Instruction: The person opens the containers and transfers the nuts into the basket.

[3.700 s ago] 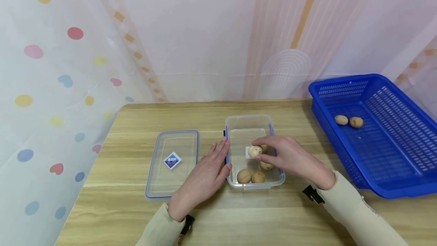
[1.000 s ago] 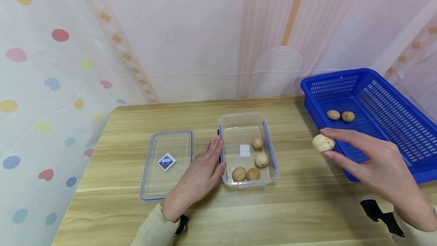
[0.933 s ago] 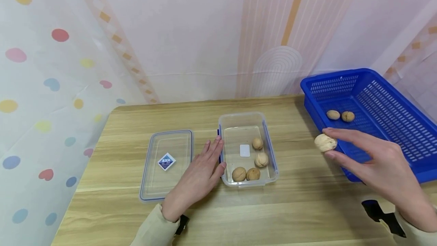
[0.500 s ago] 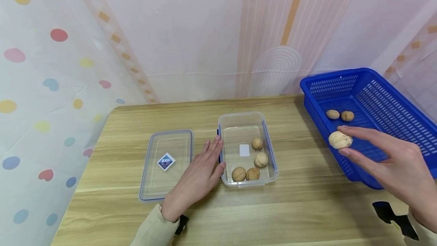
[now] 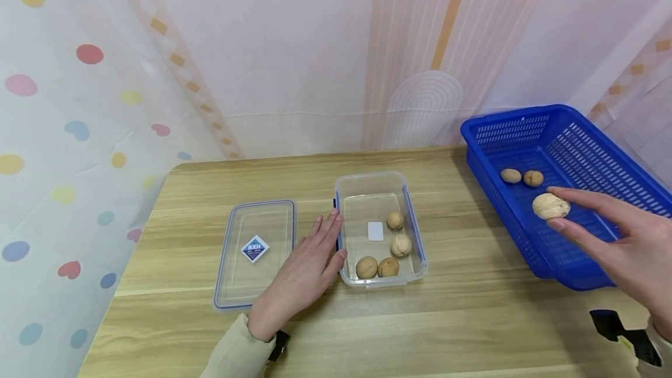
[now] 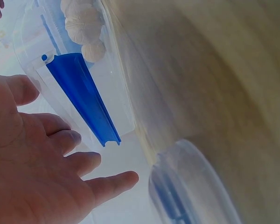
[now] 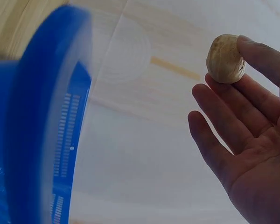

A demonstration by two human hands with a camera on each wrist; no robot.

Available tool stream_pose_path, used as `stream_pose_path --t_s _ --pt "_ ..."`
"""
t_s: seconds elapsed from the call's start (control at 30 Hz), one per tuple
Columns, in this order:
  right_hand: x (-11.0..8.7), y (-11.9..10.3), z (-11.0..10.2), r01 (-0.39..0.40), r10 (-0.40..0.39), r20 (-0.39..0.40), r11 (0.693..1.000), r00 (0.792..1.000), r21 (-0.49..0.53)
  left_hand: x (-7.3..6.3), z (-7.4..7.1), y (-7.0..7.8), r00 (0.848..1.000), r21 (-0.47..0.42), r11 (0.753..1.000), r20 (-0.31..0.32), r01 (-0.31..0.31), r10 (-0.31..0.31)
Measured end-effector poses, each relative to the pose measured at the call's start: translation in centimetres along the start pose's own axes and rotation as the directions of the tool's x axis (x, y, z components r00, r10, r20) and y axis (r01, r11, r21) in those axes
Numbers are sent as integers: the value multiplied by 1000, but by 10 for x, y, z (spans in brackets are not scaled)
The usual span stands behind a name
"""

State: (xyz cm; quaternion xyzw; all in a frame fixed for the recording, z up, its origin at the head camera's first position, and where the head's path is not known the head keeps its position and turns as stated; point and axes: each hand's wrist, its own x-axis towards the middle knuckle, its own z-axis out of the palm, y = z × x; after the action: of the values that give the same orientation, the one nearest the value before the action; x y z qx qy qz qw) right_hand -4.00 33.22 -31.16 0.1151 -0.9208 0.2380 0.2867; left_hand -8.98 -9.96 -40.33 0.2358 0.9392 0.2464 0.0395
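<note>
My right hand (image 5: 625, 238) pinches a pale walnut (image 5: 551, 206) between thumb and forefinger, above the near-left part of the blue basket (image 5: 525, 249). In the right wrist view the same walnut (image 7: 225, 59) sits at the fingertips, the other fingers loosely spread. Two more walnuts (image 5: 511, 175) lie in the basket. My left hand (image 5: 301, 273) rests flat with extended fingers against the left side of the clear plastic container (image 5: 367, 179). Several walnuts (image 5: 401, 245) lie inside, toward its near and right sides. The left wrist view shows the container's blue latch (image 6: 81, 93) beside the fingers.
A clear lid (image 5: 236, 284) with a blue seal and a diamond-shaped label lies left of the container, close to my left forearm. The wooden table (image 5: 420, 331) ends at a patterned cloth backdrop (image 5: 294, 63). The basket's raised rim stands at the right.
My right hand has lifted a walnut out of the container and carried it right, from beside the basket to over it. The left hand stays at the container's side.
</note>
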Motion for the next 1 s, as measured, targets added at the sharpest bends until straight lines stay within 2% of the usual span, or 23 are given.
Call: stream_pose_path --t_s 0.23,0.57,0.77,1.0 --pt "0 11 1 -60 60 10 998 998 25 0 0 0 1000 -4 1000 -1 -1 1" --pt "1 21 3 -110 112 46 993 993 -37 0 0 -1 1000 1 1000 9 1 -1" --pt "2 25 4 -119 119 46 993 992 9 0 1 -1 1000 -6 1000 -4 0 0" --pt "2 30 4 -178 175 79 983 981 34 0 0 -1 1000 -12 1000 3 -2 2"
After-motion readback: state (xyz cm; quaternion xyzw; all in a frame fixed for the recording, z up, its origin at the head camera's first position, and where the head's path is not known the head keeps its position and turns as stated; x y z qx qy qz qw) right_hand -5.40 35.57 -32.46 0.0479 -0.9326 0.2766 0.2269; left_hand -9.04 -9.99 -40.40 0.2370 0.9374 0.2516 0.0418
